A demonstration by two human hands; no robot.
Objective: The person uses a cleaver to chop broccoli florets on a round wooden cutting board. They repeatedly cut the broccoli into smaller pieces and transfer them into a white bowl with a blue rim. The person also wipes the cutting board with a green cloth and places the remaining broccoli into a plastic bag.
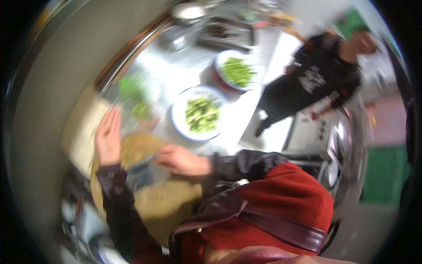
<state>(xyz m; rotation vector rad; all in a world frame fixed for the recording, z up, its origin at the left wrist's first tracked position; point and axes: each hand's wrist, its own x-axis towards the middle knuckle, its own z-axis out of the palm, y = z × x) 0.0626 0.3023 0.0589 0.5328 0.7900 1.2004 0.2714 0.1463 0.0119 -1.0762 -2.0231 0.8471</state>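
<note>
A broad dark-bladed cleaver [145,173] lies across the round wooden chopping board [168,196], with my right hand [183,160] closed at its handle end. Beyond the board's left edge, my left hand [109,137] is stretched out flat and holds nothing. Its fingers point away from me. Just past the board, a blurred clear plastic bag [133,94] seems to hold green vegetables. A white blue-rimmed bowl [178,114] of cut green pieces [202,114] stands on the metal counter [158,74]. Behind it is a second bowl [219,71] of chopped green stalks [238,71].
A metal tray [227,34] with dark contents and a basin of white stuff [188,12] stand at the far end. A person in a dark apron [296,89] stands right of the counter, near a metal appliance [306,132]. The wall [46,109] borders the left side.
</note>
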